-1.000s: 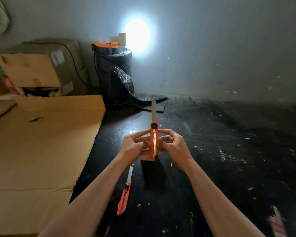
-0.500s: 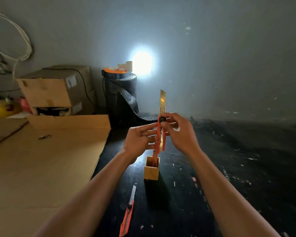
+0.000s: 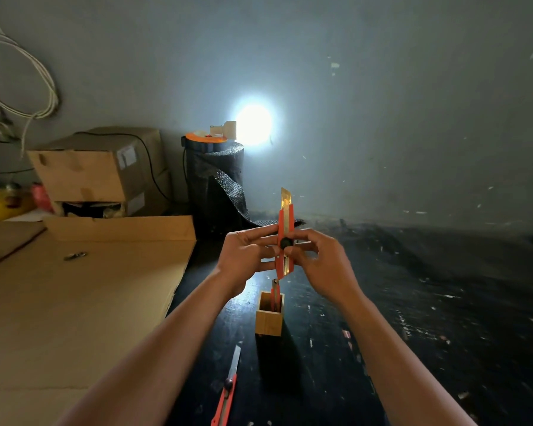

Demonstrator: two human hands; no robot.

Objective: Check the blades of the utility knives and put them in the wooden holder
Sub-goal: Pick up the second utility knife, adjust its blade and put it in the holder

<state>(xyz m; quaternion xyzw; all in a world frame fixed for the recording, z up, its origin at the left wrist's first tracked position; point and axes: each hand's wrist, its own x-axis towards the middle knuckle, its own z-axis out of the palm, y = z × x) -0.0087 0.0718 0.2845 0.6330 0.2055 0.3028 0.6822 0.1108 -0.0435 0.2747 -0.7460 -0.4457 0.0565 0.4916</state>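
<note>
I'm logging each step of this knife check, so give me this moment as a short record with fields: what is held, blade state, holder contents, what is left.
held knife: orange utility knife, upright, above the holder
grip: left hand and right hand pinch it from either side
blade: extended, tip pointing up
wooden holder: stands on the dark table, one knife already inside
left to do: second orange knife lying on the table near the holder, blade out
</note>
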